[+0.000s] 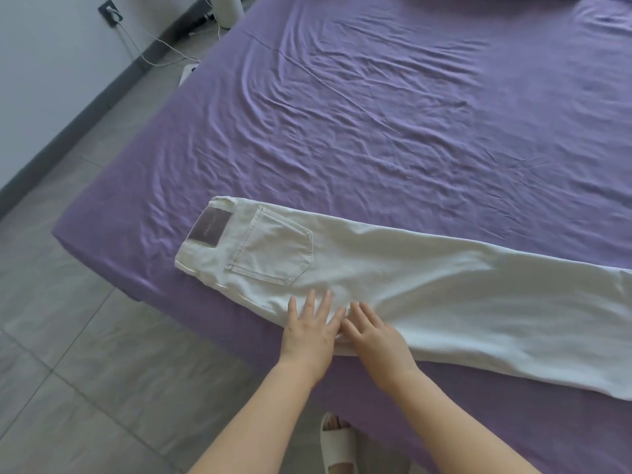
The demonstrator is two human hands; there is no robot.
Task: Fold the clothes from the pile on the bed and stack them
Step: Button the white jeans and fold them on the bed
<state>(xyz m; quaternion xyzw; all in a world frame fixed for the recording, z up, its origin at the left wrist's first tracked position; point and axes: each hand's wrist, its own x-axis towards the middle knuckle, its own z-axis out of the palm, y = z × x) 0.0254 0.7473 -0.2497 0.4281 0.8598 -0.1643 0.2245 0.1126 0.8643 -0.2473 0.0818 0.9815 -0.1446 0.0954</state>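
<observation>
A pair of white jeans (427, 285) lies folded lengthwise, one leg over the other, along the near edge of the purple bed (376, 114). The waistband with its brown patch points left and the legs run off to the right. My left hand (309, 328) lies flat on the jeans near the seat, fingers spread and straight. Beside it, my right hand (374, 333) also presses flat on the cloth at the near edge, fingers pointing up and left. The two hands almost touch. No pile of other clothes is in view.
The bed's corner (68, 234) is at the left, with grey floor tiles (68, 354) beyond. A wall socket with white cables (113, 12) and a white appliance (227, 8) stand at the far left. My slippered foot (337, 443) stands below the bed edge.
</observation>
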